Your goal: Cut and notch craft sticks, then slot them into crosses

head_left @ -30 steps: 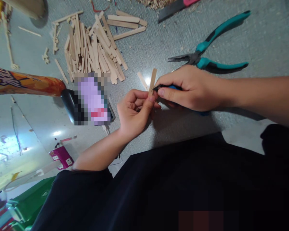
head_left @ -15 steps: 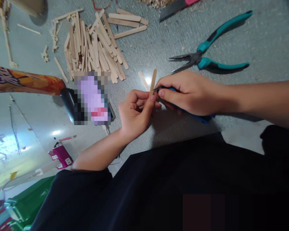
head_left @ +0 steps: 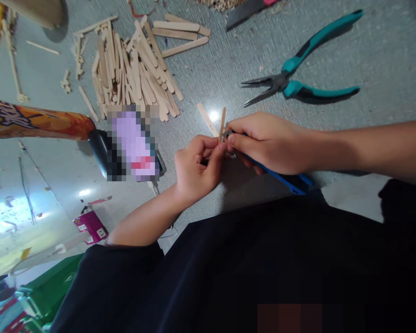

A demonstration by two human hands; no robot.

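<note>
My left hand pinches a narrow wooden stick that stands up between thumb and fingers. Wrapped round a blue-handled cutting tool, my right hand holds its metal tip against the stick, close to my left fingertips. The exact contact at the tip is too small to make out. Just beyond my left fingers another wooden stick lies on the grey table. A heap of wooden sticks is spread out beyond my left hand.
Teal-handled pliers lie spread beyond my right hand. A blurred phone, an orange packet and a purple socket block are at the left. A metal blade and wood shavings lie at the far edge.
The held stick has turned more edge-on and shows narrower. Both hands appear slightly lower in the view, and more of the blue handle shows below my right hand.
</note>
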